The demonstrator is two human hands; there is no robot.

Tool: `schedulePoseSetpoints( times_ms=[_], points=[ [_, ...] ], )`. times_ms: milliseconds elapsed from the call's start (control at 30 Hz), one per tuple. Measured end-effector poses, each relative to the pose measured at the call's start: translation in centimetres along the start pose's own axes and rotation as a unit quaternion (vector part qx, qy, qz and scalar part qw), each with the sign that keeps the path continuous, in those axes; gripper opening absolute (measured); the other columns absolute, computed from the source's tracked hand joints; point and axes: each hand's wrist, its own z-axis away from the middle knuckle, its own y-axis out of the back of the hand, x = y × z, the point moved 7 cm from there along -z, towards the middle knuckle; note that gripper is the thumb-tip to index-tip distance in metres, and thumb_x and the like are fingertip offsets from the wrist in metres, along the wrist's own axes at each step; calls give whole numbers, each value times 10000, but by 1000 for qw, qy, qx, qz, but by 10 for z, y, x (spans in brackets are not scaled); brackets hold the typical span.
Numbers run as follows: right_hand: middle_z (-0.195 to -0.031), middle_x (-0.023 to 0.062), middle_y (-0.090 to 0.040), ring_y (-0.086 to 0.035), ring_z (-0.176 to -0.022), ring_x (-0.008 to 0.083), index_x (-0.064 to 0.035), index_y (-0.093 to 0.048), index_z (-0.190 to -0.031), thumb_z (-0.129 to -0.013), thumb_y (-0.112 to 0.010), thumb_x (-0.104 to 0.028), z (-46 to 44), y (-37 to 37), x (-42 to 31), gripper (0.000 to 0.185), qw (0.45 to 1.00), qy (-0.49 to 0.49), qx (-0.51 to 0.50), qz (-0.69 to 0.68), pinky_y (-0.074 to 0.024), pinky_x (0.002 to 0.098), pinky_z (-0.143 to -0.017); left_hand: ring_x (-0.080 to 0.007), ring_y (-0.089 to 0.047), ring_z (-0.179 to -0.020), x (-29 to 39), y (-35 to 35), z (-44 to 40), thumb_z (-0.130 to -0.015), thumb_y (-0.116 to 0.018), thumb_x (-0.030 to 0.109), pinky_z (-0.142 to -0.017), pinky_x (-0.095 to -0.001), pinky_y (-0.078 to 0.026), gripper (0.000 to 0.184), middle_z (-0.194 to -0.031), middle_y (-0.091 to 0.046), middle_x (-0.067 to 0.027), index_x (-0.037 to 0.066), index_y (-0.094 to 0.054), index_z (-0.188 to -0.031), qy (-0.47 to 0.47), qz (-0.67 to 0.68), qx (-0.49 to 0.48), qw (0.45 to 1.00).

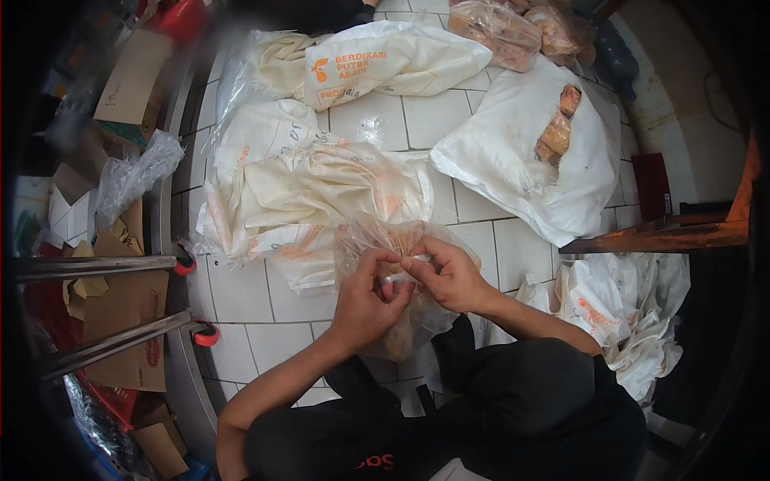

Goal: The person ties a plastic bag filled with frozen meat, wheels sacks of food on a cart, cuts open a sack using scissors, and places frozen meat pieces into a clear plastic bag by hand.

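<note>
A clear plastic bag (396,343) with something pale orange-brown in it is in front of my knees. My left hand (369,301) is closed, its fingers pinching the gathered plastic of the bag. Opposite it, my right hand (445,276) also pinches the plastic, thumb and forefinger close to the left fingertips. A small whitish piece shows by the left fingers; I cannot make out what it is. Just beyond the hands lie crumpled white woven sacks (297,184) with orange print.
A torn white sack (513,144) shows packed pieces through its opening. Behind lie another printed sack (401,60) and filled clear bags (497,36). Left is a metal rack (120,341) with red wheels and cardboard boxes; right, an orange-brown frame (658,239) and crumpled sacks (601,305).
</note>
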Motion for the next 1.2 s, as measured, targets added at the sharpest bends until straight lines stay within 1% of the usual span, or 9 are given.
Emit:
schedulePoseSetpoints(
  times_ms=[233,433,567,733,800,833,900,1033,1200],
  points=[
    [-615,-22,-528,-482,-524,35,-37,-580,-893,-926,-582,-213,-4,1,15,179,999,-16,29,5,-379,213,-451,-216,-592,-543,29,-6,8,-732,-714,209,-489,-363,-450,215,-594,-568,-47,122,-596,-889,-133,-368,37,919],
    [-691,-31,-545,-507,-565,27,-50,-530,-943,-932,-582,-151,-8,0,18,114,996,-61,18,-61,-386,178,-468,-269,-606,-537,32,-15,14,-779,-669,224,-478,-400,-458,142,-591,-586,-78,105,-594,-799,-223,-389,47,893],
    [-858,28,-561,-550,-643,49,-86,-391,-1163,-853,-610,5,-2,2,6,391,987,16,-40,-154,-400,176,-490,-258,-607,-551,20,-12,12,-750,-687,181,-495,-384,-458,127,-600,-595,-79,100,-653,-843,-169,-376,31,911],
    [-1217,130,-432,-582,-750,84,-98,-281,-1247,-760,-628,118,11,-2,2,636,988,-8,-125,-88,-425,195,-524,-291,-601,-526,7,-5,14,-788,-654,189,-488,-397,-450,124,-573,-585,-126,66,-641,-796,-145,-227,32,962],
    [-1243,133,-415,-587,-788,97,-98,-285,-1254,-761,-642,95,13,1,-17,639,985,155,-65,28,-456,218,-565,-252,-590,-506,2,-3,13,-785,-663,192,-483,-369,-442,136,-559,-574,-111,62,-648,-820,-126,-200,24,971],
    [-1243,133,-415,-587,-788,97,-98,-285,-1254,-761,-642,95,11,-1,-13,639,986,153,-66,25,-456,218,-565,-213,-580,-485,0,-2,13,-783,-671,196,-479,-342,-434,152,-546,-563,-97,58,-656,-844,-112,-171,17,979],
    [-1069,111,-551,-604,-772,131,-72,-411,-1172,-745,-663,74,16,0,-31,518,934,336,7,120,-486,240,-613,-140,-534,-491,-11,-1,12,-810,-665,190,-478,-296,-407,152,-549,-546,-48,50,-651,-865,-57,-96,-13,994],
    [-917,91,-604,-618,-785,186,-47,-563,-1004,-713,-695,53,24,0,-47,335,896,381,4,229,-505,267,-654,8,-393,-564,-29,-10,16,-902,-613,169,-489,-187,-316,142,-618,-485,78,32,-631,-933,125,171,-101,972],
    [-863,82,-606,-609,-789,234,-44,-649,-885,-687,-717,41,33,2,-52,226,874,406,-24,265,-495,311,-672,17,-379,-565,-38,-15,16,-927,-587,146,-488,-177,-291,122,-651,-479,101,34,-619,-963,150,246,-102,952]
  ],
)
